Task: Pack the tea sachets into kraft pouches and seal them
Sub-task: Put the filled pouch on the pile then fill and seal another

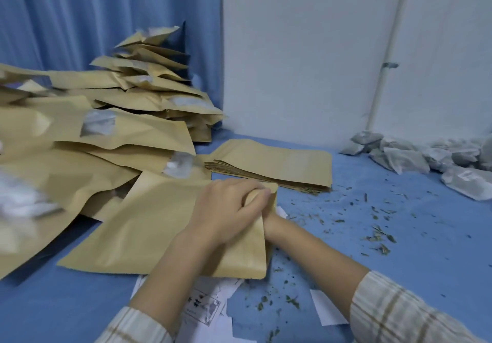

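Head view, left hand (226, 209) pinching the top edge of a kraft pouch (159, 225) on the blue desk (399, 236), right hand (271, 222) mostly hidden beneath it, grip unclear, tea sachets (415, 156) far right of both hands

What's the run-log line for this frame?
stage: pouch at mouth | left hand: grips kraft pouch mouth | right hand: mostly hidden behind pouch | tea sachets: piled far right

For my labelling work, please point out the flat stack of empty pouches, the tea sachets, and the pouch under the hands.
stack of empty pouches (277, 160), head view, top face.
tea sachets (407, 160), head view, one sachet.
held pouch (149, 225), head view, middle.
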Tool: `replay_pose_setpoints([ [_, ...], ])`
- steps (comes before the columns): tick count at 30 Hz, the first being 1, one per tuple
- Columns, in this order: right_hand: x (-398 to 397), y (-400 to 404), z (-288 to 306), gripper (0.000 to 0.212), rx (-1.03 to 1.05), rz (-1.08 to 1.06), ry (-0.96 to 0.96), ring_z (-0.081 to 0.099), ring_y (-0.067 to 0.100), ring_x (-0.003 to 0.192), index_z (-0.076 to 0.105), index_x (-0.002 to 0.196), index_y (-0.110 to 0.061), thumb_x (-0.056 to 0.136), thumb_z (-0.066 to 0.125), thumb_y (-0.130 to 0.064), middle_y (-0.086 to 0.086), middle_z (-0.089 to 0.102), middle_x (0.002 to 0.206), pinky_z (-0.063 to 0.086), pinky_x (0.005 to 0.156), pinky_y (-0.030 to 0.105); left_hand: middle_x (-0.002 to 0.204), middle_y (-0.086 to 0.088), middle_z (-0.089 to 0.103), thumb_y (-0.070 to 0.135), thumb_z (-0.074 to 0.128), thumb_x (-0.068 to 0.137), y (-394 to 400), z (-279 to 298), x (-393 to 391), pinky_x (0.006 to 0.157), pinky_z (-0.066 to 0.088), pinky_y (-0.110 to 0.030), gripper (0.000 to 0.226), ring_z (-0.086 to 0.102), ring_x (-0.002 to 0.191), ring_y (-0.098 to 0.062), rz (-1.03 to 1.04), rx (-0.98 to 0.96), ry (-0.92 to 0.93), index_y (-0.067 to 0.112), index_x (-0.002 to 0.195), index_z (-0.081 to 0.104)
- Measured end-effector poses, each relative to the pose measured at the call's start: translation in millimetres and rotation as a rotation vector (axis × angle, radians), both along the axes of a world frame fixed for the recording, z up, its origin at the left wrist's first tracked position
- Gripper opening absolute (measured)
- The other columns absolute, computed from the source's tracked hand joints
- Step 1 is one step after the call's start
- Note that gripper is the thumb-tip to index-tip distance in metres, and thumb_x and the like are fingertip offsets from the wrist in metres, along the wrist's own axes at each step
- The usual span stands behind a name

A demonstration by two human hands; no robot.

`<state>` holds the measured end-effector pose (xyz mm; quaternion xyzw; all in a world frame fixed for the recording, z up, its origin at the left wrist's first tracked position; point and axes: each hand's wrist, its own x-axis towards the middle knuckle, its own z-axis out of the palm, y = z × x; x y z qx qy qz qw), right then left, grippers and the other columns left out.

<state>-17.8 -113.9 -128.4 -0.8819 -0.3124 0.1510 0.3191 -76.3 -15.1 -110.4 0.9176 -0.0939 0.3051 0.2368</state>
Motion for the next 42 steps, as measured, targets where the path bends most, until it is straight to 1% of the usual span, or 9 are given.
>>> replay_pose_setpoints([
  [2, 2, 1, 2, 0.025, 0.128, 0.037, -0.020, 0.042, 0.002, 0.069, 0.044, 0.079, -0.025, 0.094, 0.047, -0.005, -0.013, 0.037, 0.072, 0.035, 0.062, 0.004, 0.094, 0.017, 0.070, 0.061, 0.023, 0.075, 3, -3, 4, 0.068, 0.034, -0.018, 0.059, 0.056, 0.090, -0.003, 0.031, -0.009, -0.006, 0.033, 0.093, 0.072],
  [6, 17, -30, -13, 0.026, 0.436, -0.127, -0.125, 0.056, -0.001, 0.072, 0.067, 0.085, -0.028, 0.084, 0.055, -0.004, -0.020, 0.062, 0.075, 0.044, 0.068, 0.016, 0.096, 0.017, 0.070, 0.047, 0.047, 0.090, 6, -7, 14, 0.067, 0.028, -0.019, 0.028, 0.053, 0.094, -0.003, 0.093, -0.023, -0.010, 0.033, 0.092, 0.071],
  [9, 35, -58, -30, 0.027, 0.299, -0.314, -0.300, 0.056, 0.006, 0.075, 0.065, 0.084, -0.031, 0.085, 0.052, -0.008, -0.018, 0.063, 0.082, 0.045, 0.073, 0.019, 0.095, 0.018, 0.070, 0.049, 0.041, 0.086, 8, -10, 16, 0.065, 0.027, -0.018, 0.036, 0.045, 0.100, 0.000, 0.097, -0.029, -0.027, 0.032, 0.092, 0.072],
  [13, 52, -70, -45, 0.037, -0.129, -0.229, -0.323, 0.042, 0.017, 0.113, 0.056, 0.120, -0.018, 0.088, 0.055, -0.036, -0.003, 0.053, 0.121, 0.035, 0.098, 0.030, 0.091, 0.017, 0.070, 0.047, 0.039, 0.084, 6, -12, 16, 0.063, 0.027, -0.010, 0.037, 0.044, 0.100, -0.001, 0.071, -0.005, -0.020, 0.031, 0.089, 0.072],
  [17, 49, -63, -46, 0.053, -0.177, -0.176, -0.353, 0.041, 0.017, 0.109, 0.061, 0.113, -0.024, 0.076, 0.058, -0.062, -0.006, 0.053, 0.110, 0.038, 0.096, 0.039, 0.092, 0.018, 0.070, 0.048, 0.040, 0.084, 8, -13, 16, 0.062, 0.026, -0.012, 0.036, 0.044, 0.099, 0.000, 0.081, -0.016, -0.018, 0.033, 0.090, 0.072],
  [25, 46, -78, -31, 0.018, 0.191, -0.432, -0.212, 0.050, 0.008, 0.064, 0.058, 0.069, -0.023, 0.079, 0.071, -0.028, -0.010, 0.054, 0.064, 0.035, 0.052, 0.007, 0.093, 0.019, 0.070, 0.049, 0.041, 0.084, 8, -13, 13, 0.064, 0.026, -0.010, 0.036, 0.044, 0.099, 0.001, 0.078, -0.036, -0.030, 0.033, 0.091, 0.072],
  [34, 4, -116, -1, 0.032, 0.523, -0.110, -0.440, 0.066, -0.005, 0.086, 0.073, 0.079, -0.033, 0.076, 0.072, -0.002, -0.024, 0.070, 0.084, 0.046, 0.079, 0.006, 0.094, 0.018, 0.070, 0.061, 0.030, 0.080, 8, -5, 13, 0.065, 0.031, -0.016, 0.050, 0.055, 0.090, -0.003, 0.076, -0.046, 0.016, 0.035, 0.093, 0.072],
  [38, -7, -86, 3, 0.024, 0.450, 0.088, -0.524, 0.066, -0.003, 0.090, 0.077, 0.081, -0.016, 0.075, 0.070, 0.006, -0.013, 0.072, 0.087, 0.047, 0.083, 0.011, 0.091, 0.016, 0.070, 0.060, 0.030, 0.081, -1, 2, 11, 0.071, 0.041, -0.025, 0.050, 0.059, 0.087, -0.004, 0.043, -0.068, 0.063, 0.035, 0.093, 0.071],
  [42, -3, -58, 14, 0.009, 0.124, 0.143, -0.808, 0.063, 0.022, 0.065, 0.071, 0.068, 0.000, 0.064, 0.067, 0.008, 0.012, 0.067, 0.066, 0.042, 0.057, 0.019, 0.084, 0.005, 0.070, 0.064, 0.031, 0.078, -14, 21, 8, 0.079, 0.046, -0.035, 0.060, 0.061, 0.087, -0.014, -0.099, -0.191, 0.092, 0.022, 0.089, 0.072],
])
